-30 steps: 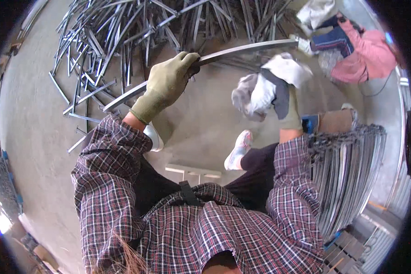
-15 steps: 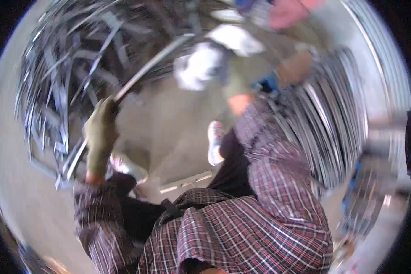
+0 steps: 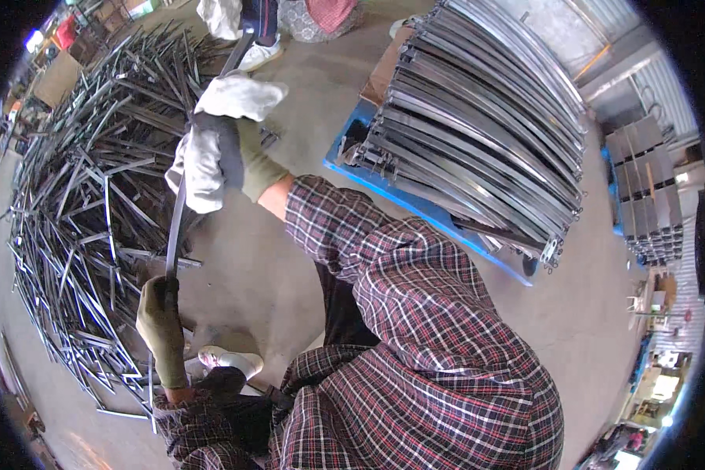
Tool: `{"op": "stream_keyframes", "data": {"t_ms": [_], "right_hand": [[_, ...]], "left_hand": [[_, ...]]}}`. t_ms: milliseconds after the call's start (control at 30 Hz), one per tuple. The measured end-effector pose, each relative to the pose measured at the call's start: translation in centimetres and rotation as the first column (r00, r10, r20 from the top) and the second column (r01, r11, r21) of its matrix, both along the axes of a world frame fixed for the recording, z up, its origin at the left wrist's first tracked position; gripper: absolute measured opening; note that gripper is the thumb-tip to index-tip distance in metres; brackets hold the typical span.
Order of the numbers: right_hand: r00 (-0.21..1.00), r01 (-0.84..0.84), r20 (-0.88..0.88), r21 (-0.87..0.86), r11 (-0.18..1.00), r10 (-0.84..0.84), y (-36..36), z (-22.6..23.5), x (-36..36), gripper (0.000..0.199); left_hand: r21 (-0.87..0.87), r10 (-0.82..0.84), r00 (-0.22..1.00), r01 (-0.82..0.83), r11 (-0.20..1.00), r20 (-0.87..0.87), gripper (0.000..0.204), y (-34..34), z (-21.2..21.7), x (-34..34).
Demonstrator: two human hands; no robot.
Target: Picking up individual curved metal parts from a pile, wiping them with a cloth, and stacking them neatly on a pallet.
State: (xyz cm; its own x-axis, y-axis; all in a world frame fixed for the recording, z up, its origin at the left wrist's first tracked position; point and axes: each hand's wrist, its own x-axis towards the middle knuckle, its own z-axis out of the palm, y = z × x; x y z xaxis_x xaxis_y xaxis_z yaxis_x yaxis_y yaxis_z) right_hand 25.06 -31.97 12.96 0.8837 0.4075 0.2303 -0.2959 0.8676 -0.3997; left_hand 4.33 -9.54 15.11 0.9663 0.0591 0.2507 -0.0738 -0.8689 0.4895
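My left hand (image 3: 163,321), in an olive-green glove, is closed round the lower part of a long, flat grey metal strip (image 3: 177,235). The strip rises away from me at a slant, with its far end (image 3: 239,51) pointing past the heap. My right hand (image 3: 260,160), in a similar glove, grips a white cloth (image 3: 204,160) folded about the strip's middle. A loose flap of cloth (image 3: 243,95) spreads over that hand, and its fingertips are hidden.
A tangled heap of metal strips (image 3: 94,204) lies on the floor to the left. At right, stacked long metal strips (image 3: 478,133) rest on a blue pallet (image 3: 423,205). Another person's white shoe (image 3: 260,55) stands ahead. A second loaded pallet (image 3: 642,184) is farther right.
The view has swung right and sharpened. The strip now stands more upright in view, and the cloth, earlier beside its upper part, is now folded round it. My left hand still grips the strip.
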Motion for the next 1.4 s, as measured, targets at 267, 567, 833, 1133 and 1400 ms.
{"op": "stream_keyframes", "data": {"t_ms": [267, 567, 833, 1133, 1400], "right_hand": [[0.984, -0.175, -0.033, 0.062, 0.983, 0.177, 4.5, -2.8, -4.4, 0.047], [0.954, 0.299, -0.09, 0.16, 0.941, -0.288, -6.6, 1.8, 4.3, 0.024], [0.986, 0.16, 0.013, 0.24, 0.958, -0.168, -9.8, 1.4, 7.6, 0.032], [0.83, 0.556, 0.034, 0.023, 0.831, -0.556, -8.8, 6.7, 6.3, 0.015], [0.951, 0.184, 0.297, -0.318, 0.93, -0.087, -3.9, -3.5, 3.5, 0.025]], "left_hand": [[-0.124, -0.001, 0.987, 0.021, 0.992, 0.159, 0.018, -3.1, 1.2, 6.2], [0.497, -0.103, 0.984, 0.017, 0.867, 0.147, 0.023, 5.2, 4.9, 6.8], [-0.262, -0.195, 0.887, 0.087, 0.961, -0.419, 0.017, 3.4, 7.5, -0.4], [-0.746, -0.766, 0.35, -0.622, 0.24, -0.539, 0.041, 0.0, 11.6, -7.1], [-0.191, -0.008, 0.959, -0.048, 0.98, -0.282, 0.034, 0.5, 9.4, 5.9]]}}
